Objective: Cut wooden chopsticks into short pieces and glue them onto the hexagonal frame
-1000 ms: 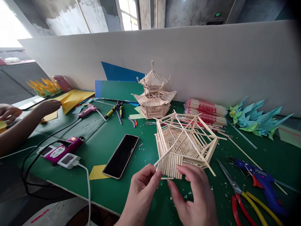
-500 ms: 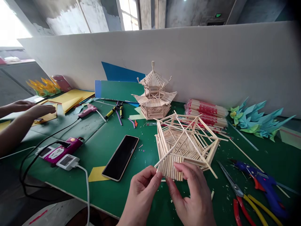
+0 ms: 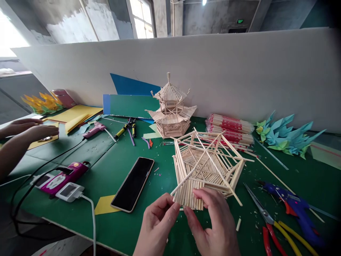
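Against the stick frame (image 3: 206, 163) near edge, both hands' fingers (image 3: 170, 202); green table (image 3: 117, 156) open leftward.

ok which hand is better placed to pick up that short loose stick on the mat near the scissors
Right, probably. The short stick lies just beside the right hand, between it and the scissors. The left hand sits on the far side, and both grip the near wall of the stick frame.

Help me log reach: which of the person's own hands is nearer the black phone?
Left. The left hand sits just right of the phone, by its near end; the right hand is farther right, beyond the left one, thumb on the stick frame.
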A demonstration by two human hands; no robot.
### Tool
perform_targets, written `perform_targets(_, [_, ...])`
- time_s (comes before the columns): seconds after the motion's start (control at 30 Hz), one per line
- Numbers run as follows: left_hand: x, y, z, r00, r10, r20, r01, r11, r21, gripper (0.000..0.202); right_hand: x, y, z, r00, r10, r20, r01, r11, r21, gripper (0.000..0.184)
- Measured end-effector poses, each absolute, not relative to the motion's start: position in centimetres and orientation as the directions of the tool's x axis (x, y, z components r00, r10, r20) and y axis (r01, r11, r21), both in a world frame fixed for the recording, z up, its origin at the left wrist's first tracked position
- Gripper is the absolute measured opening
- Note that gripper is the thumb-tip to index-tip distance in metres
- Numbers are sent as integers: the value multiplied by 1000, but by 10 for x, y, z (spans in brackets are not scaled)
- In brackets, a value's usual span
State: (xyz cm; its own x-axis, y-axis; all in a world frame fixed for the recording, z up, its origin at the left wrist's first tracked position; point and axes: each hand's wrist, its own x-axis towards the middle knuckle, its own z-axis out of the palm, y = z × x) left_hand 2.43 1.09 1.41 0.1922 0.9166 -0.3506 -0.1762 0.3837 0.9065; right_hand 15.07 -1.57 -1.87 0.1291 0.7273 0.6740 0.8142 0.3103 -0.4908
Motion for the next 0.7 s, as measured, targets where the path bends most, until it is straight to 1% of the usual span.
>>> perform_targets(0.1, [22, 10, 15, 131, 925, -358, -204, 378, 903, 20, 151, -23, -16, 147, 738, 658, 788, 314, -529, 32])
perform_targets(0.17, [19, 9, 13, 72, 930, -360, -216, 367, 905, 24, 153, -34, -14, 163, 736, 657, 753, 338, -565, 30])
perform_targets(0.27, [11, 4, 6, 59, 922, -382, -185, 386, 903, 25, 167, -58, -16, 295, 690, 661, 699, 316, -641, 23])
perform_targets(0.3, [8, 1, 2, 57, 920, -388, -163, 392, 906, 22, 176, -67, -18, 359, 672, 648, 690, 276, -669, 20])
perform_targets(0.37, [3, -6, -5, 38, 929, -367, -107, 369, 923, 13, 197, -84, -24, 496, 635, 592, 680, 139, -719, 13])
perform_targets(0.4, [1, -9, -9, 24, 939, -344, -76, 345, 935, 12, 209, -91, -28, 561, 635, 530, 664, 37, -747, 12])
perform_targets(0.43, [0, -13, -12, 11, 949, -314, -43, 314, 948, 12, 221, -98, -32, 657, 583, 477, 627, -71, -776, 15])
perform_targets(0.5, [-2, -20, -17, 16, 969, -245, 44, 244, 969, 14, 243, -109, -40, 740, 552, 384, 585, -245, -774, 27])
perform_targets(0.57, [-1, -25, -22, 74, 987, -140, 172, 126, 977, 13, 260, -116, -48, 745, 575, 339, 589, -325, -740, 38])
perform_targets(0.63, [1, -28, -26, 215, 977, 5, 312, -73, 947, 10, 272, -119, -52, 724, 613, 317, 621, -379, -686, 41])
perform_targets(0.7, [4, -29, -31, 393, 908, 144, 392, -307, 867, 9, 277, -118, -55, 686, 666, 295, 672, -424, -607, 37])
